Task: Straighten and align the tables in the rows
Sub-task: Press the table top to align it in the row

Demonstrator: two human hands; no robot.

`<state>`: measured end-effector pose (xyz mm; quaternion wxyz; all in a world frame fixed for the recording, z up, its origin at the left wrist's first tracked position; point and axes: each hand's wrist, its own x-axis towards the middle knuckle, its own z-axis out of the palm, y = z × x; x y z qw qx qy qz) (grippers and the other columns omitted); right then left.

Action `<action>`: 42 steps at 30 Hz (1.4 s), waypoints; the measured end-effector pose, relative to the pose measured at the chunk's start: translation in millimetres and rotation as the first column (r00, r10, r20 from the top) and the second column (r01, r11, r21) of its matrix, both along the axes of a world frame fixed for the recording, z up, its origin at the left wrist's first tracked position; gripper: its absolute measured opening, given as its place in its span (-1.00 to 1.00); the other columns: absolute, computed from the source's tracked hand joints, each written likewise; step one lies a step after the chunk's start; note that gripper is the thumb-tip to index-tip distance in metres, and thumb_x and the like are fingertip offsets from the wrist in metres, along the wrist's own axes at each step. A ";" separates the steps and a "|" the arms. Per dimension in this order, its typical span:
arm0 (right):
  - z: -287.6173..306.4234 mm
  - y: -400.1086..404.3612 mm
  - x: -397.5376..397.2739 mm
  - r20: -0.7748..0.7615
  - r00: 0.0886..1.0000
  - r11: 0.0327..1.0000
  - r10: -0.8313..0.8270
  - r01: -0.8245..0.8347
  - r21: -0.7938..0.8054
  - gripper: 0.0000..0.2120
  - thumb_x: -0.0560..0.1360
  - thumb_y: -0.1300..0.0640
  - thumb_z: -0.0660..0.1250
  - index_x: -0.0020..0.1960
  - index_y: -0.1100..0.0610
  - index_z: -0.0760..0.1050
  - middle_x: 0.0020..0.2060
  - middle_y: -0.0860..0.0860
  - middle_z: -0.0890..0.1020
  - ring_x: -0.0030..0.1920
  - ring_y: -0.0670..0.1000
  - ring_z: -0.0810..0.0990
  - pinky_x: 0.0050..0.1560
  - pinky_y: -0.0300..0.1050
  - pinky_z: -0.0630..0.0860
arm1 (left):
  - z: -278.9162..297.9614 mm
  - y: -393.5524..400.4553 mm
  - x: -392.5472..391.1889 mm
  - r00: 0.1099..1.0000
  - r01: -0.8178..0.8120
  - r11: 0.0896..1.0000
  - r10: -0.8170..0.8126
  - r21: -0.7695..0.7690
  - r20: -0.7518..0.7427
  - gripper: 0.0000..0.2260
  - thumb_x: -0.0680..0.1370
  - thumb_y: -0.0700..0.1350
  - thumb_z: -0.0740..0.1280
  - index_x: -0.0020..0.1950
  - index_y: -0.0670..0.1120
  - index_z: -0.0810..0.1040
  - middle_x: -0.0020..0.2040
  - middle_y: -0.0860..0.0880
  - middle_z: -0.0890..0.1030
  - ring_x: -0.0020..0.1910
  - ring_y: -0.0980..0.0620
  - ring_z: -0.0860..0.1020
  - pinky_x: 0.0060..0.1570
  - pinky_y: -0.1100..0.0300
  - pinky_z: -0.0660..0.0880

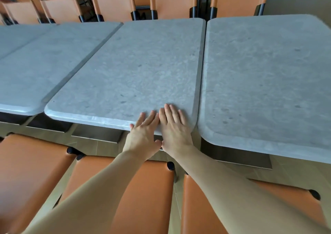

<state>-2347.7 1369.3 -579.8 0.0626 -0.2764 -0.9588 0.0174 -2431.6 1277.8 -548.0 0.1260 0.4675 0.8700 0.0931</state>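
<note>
Grey stone-look middle table point(129, 69), one of a row of tabletops, with both my hands laid flat on its near right corner. My left hand point(143, 135) rests with fingers straight and slightly spread across the near edge, thumb hanging off the rim; my right hand point(174, 126) lies beside it, fingers extended and together, palm down on the top, gripping nothing. The two hands touch at the thumbs. The middle table sits skewed: its left edge overlaps or rides close against the left table point(44, 67), while a narrow gap separates it from the right table point(265, 83), which is cut off at the frame's right side. Orange chairs point(114, 6) line the far side, blurred; near chair seats point(26, 164) lie below my forearms, partly hidden by them. Table bases point(232, 155) are mostly hidden under the tops
</note>
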 end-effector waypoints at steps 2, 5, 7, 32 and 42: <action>-1.1 -1.5 3.6 -0.012 1.000 1.000 0.000 0.000 0.008 0.00 0.47 -0.09 0.45 0.63 0.20 -0.11 0.64 0.16 -0.05 0.64 0.13 -0.10 0.59 0.11 -0.16 | -1.4 -1.2 -0.6 1.000 0.000 1.000 0.000 -0.003 -0.001 -0.17 0.52 -0.12 0.37 0.65 0.17 -0.04 0.64 0.22 -0.02 0.64 0.05 -0.12 0.57 -0.18 0.07; 4.4 -1.4 4.9 -0.001 1.000 1.000 0.015 -0.015 -0.012 -0.04 0.52 -0.08 0.38 0.63 0.21 -0.17 0.64 0.15 -0.11 0.63 0.13 -0.16 0.59 0.11 -0.20 | 2.5 -1.9 0.8 1.000 -0.020 1.000 0.019 0.014 0.019 -0.19 0.51 -0.15 0.33 0.65 0.17 0.00 0.64 0.21 0.01 0.64 0.05 -0.10 0.56 -0.18 0.09; 5.6 -2.9 2.9 0.019 1.000 1.000 0.000 0.000 -0.021 -0.03 0.51 -0.08 0.37 0.63 0.20 -0.19 0.64 0.14 -0.13 0.63 0.12 -0.17 0.59 0.11 -0.19 | 9.1 -1.9 0.2 1.000 -0.007 1.000 0.007 -0.012 0.013 -0.21 0.51 -0.16 0.32 0.65 0.17 0.02 0.64 0.21 0.02 0.64 0.04 -0.07 0.54 -0.17 0.17; 3.3 -47.2 -113.9 0.529 0.467 0.706 -0.709 0.481 0.520 -0.18 0.60 -0.10 0.32 0.55 0.42 0.05 0.43 0.34 0.38 0.34 0.40 0.50 -0.08 0.17 0.67 | -10.5 -71.0 -197.8 0.976 0.218 0.966 -0.219 -0.141 0.010 -0.53 0.72 0.06 -0.20 0.58 0.31 -0.32 0.61 0.19 -0.35 0.58 0.13 -0.37 0.43 -0.32 -0.39; 19.1 -61.1 -104.7 0.446 0.598 0.745 -0.666 0.504 0.437 -0.09 0.55 -0.07 0.34 0.56 0.42 -0.09 0.50 0.34 0.22 0.48 0.42 0.30 0.14 0.22 0.60 | -12.1 -66.5 -196.5 0.976 0.210 0.969 -0.200 -0.132 0.079 -0.55 0.68 0.17 -0.27 0.57 0.34 -0.31 0.60 0.19 -0.37 0.56 0.13 -0.41 0.42 -0.28 -0.47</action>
